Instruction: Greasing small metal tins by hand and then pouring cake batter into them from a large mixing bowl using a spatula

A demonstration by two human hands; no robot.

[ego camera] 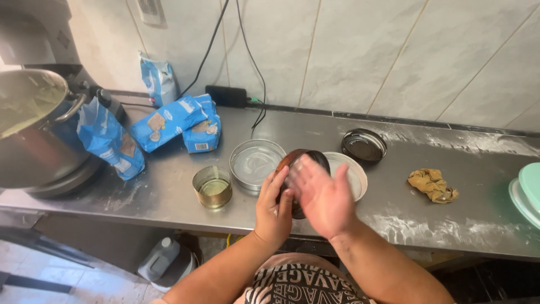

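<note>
The left hand curls around a dark round pan, thumb and fingers closed on its lower left edge and holding it tilted above the front of the steel counter. The right hand is spread flat, fingers apart and blurred, its palm laid over the pan's right side; it grips nothing. At 9 o'clock from the pan stands an open tin. At 10 o'clock lies a round metal tray, just beside the pan. At 3 o'clock a white plate shows past the right hand. At 2 o'clock sits a dark lid, and farther right a crumpled cloth. Blue bags lie at the far left, near a big pot.
</note>
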